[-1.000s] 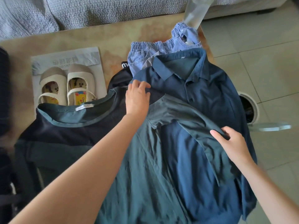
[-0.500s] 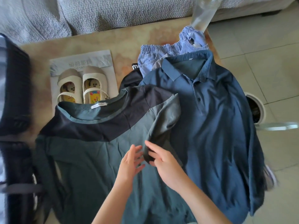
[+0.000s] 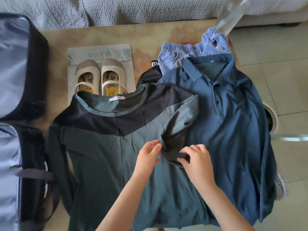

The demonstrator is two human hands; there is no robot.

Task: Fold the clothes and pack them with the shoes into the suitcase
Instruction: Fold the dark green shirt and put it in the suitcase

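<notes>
The left hand (image 3: 148,154) and right hand (image 3: 196,162) pinch the folded-in sleeve (image 3: 179,130) of a green T-shirt (image 3: 103,155) lying flat beneath them, blue polo (image 3: 233,130) just right, shoes (image 3: 100,75) beyond, open suitcase (image 3: 15,77) far left.

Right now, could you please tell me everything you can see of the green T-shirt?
The green T-shirt is soft knit, teal with a dark navy yoke, a round neck and a white label. It lies flat on the table, neckline over the shoes' heels, one side over the blue polo. The sleeve on that side is folded inward; the left-hand grip and right-hand grip pinch its cuff.
</notes>
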